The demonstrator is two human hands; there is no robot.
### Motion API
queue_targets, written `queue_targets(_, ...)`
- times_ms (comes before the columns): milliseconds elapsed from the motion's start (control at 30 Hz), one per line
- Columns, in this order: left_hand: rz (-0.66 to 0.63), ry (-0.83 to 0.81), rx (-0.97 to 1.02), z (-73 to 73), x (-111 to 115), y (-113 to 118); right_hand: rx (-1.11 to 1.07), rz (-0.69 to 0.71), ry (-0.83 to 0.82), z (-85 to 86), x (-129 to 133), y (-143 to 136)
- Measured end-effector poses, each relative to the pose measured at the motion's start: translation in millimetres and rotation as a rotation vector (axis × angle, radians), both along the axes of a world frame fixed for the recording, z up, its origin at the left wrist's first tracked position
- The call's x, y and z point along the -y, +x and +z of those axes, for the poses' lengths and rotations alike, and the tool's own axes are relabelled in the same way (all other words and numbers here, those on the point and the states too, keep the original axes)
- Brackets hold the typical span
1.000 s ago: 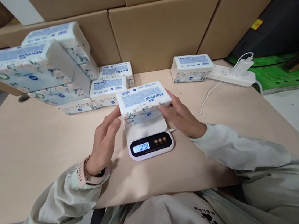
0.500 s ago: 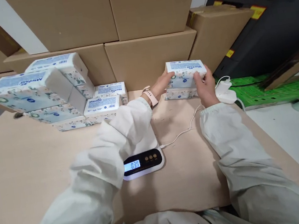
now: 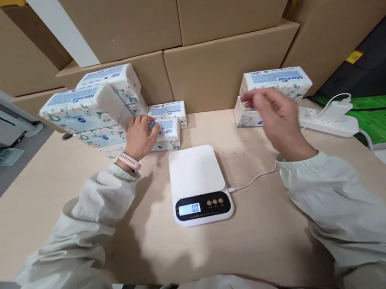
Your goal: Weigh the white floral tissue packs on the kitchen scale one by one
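Two stacked Manhua tissue packs (image 3: pixel 282 77) stand right and a larger pile (image 3: pixel 83 114) left of the digital scale (image 3: pixel 195 170) (reading 0.0), while the bent-fingered left hand (image 3: pixel 140 138) reaches a low pack (image 3: pixel 169 136), grip unclear, and the half-open right hand (image 3: pixel 281 125) hovers, visibly holding nothing.

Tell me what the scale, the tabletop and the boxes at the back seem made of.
Scale: probably plastic, smooth and white, with rounded moulded-looking corners.
Tabletop: wood or wood-look laminate, I can't tell which; pale tan, low sheen.
Boxes: almost certainly cardboard, matt brown, with flat panels and creased edges.
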State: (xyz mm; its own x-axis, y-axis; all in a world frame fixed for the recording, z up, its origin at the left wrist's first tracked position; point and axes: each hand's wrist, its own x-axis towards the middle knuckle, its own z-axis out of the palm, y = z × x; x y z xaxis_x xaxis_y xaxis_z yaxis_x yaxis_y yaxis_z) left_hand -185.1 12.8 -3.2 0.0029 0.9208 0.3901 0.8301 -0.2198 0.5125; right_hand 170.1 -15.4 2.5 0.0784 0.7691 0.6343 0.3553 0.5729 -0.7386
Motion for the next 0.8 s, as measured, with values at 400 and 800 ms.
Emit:
queue_targets(400,0.041,-0.268,-0.317,3.1,13,32,0.093,0.429,-0.591,-15.2,-7,-93)
queue_targets(800,0.075,-0.299,-0.102,16.0,-5,33,0.082,0.381,-0.650,-32.9,-24,-84)
